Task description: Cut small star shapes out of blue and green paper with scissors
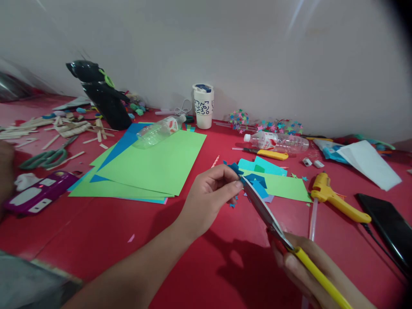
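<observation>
My left hand [209, 195] pinches a small piece of dark blue paper [234, 168] between thumb and fingers. My right hand [309, 268] grips a pair of scissors [265, 210] with yellow and red handles. Their blades point up and left, the tips at the blue paper beside my left thumb. Beneath and behind the tips lie blue paper scraps [259, 189] and a light green paper strip [286, 186]. A few tiny blue cut bits are scattered on the red table below my left fingers.
Green and blue sheets [154, 167] lie left, a plastic bottle [161, 131] on them. Behind stand a white tumbler [203, 107] and a black flask [106, 101]. To the right are a yellow cutter [273, 154], a glue gun [337, 199] and a phone [386, 227]. Another person's arm [5, 176] shows far left.
</observation>
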The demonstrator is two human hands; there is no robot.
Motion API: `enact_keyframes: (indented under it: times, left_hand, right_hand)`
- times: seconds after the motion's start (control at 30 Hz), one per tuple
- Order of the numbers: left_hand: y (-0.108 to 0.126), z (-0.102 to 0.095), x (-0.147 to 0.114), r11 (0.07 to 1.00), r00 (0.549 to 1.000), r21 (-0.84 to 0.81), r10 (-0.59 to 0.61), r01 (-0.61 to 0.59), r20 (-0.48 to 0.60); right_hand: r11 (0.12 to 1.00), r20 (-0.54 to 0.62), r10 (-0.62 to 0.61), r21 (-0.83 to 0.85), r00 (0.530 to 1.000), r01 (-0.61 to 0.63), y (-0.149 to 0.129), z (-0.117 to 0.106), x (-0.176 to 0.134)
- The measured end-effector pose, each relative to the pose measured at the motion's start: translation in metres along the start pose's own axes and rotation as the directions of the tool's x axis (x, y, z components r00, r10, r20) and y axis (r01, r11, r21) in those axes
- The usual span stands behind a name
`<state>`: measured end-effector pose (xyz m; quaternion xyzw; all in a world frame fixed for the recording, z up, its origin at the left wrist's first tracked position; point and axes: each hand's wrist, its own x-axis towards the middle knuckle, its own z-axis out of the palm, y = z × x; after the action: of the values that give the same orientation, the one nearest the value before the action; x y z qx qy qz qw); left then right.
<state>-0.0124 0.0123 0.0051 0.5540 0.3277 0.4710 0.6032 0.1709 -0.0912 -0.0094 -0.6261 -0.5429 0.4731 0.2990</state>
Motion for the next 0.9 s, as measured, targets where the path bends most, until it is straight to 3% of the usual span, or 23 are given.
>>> enact_keyframes:
  times: [0.27, 0.47, 0.9]
  left_hand:
    - [0.0021, -0.0025, 0.0034, 0.974, 0.99, 0.22, 0.083, -0.056, -0.112]
    - [0.0011, -0.0048, 0.0041, 0.993, 0.998, 0.108, -0.038, 0.043, -0.045]
    - [0.0029, -0.0037, 0.0059, 0.993, 0.996, 0.086, -0.079, 0.083, -0.051]
  right_hand:
    - [0.999, -0.058, 0.015, -0.03, 0.998, -0.017, -0.0007, 0.0021, -0.0009]
    - [0.999, -0.036, 0.051, -0.015, 0.998, -0.052, 0.0011, 0.0004, 0.003]
    - [0.999, -0.037, 0.047, -0.003, 0.998, -0.047, 0.0038, 0.0014, 0.003]
